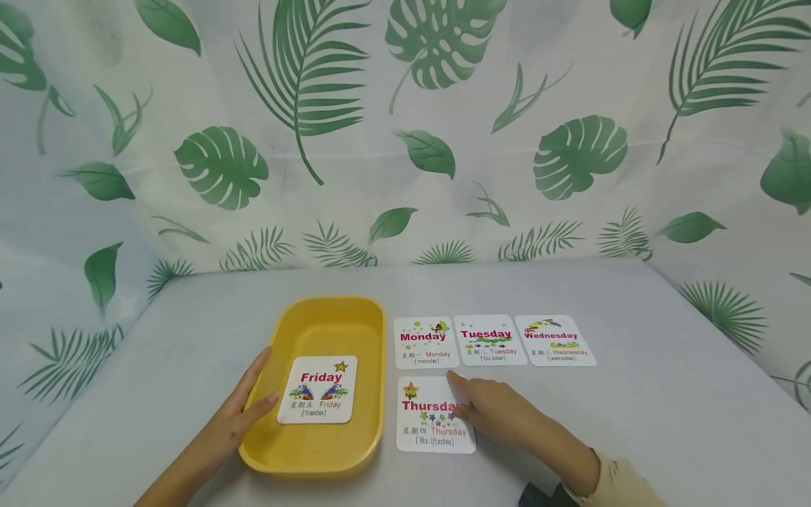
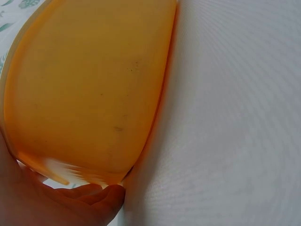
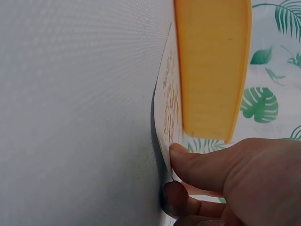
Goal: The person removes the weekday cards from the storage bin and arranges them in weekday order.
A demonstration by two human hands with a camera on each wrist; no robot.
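My left hand (image 1: 237, 415) grips the left rim of a yellow plastic tray (image 1: 375, 394), thumb over the edge and fingers along the outer wall. Flat inside the tray lies a white card (image 1: 319, 408) printed "Friday". To the right, the "Thursday" card (image 1: 437, 440) is pinched at its right edge by my right hand (image 1: 507, 415). The right wrist view shows the thumb on the face of that card (image 3: 167, 108) and a finger at its edge, with the near side bowed slightly off the table.
Behind the Thursday card, the Monday (image 1: 426, 359), Tuesday (image 1: 491, 355) and Wednesday (image 1: 557, 352) cards lie side by side on the white tabletop (image 1: 665, 422). A leaf-patterned cloth (image 1: 469, 190) hangs at the back and sides. Something dark (image 1: 538, 496) shows at the bottom edge.
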